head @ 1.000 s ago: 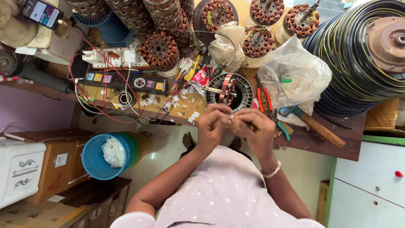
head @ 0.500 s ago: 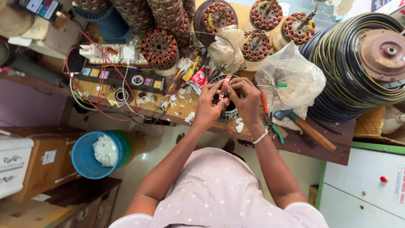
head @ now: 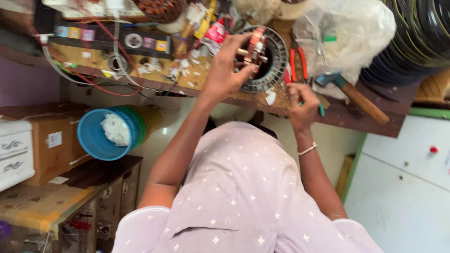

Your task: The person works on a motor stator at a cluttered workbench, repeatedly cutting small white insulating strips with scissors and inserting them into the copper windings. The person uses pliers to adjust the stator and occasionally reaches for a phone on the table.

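Observation:
My left hand (head: pixel 229 65) reaches up onto the wooden workbench (head: pixel 370 124) and grips a copper-wound stator (head: pixel 255 47). The stator sits inside a grey ribbed ring housing (head: pixel 276 70), and my fingers curl over its left side. My right hand (head: pixel 302 100), with a thin bracelet at the wrist, rests lower at the bench's front edge. It is closed around a teal-handled tool (head: pixel 321 110), of which only a small tip shows. The two hands are apart.
A wooden-handled hammer (head: pixel 358 98) and red-handled pliers (head: pixel 295 61) lie right of the housing, under a clear plastic bag (head: pixel 347 33). Black wire coils (head: pixel 422 33) fill the far right. A blue bucket (head: pixel 93 140), cardboard box (head: pixel 47 140) and white cabinet (head: pixel 412 187) stand below.
Both hands were together on the stator. My right hand has dropped to the bench's front edge while the left stays on the stator. The view has moved closer.

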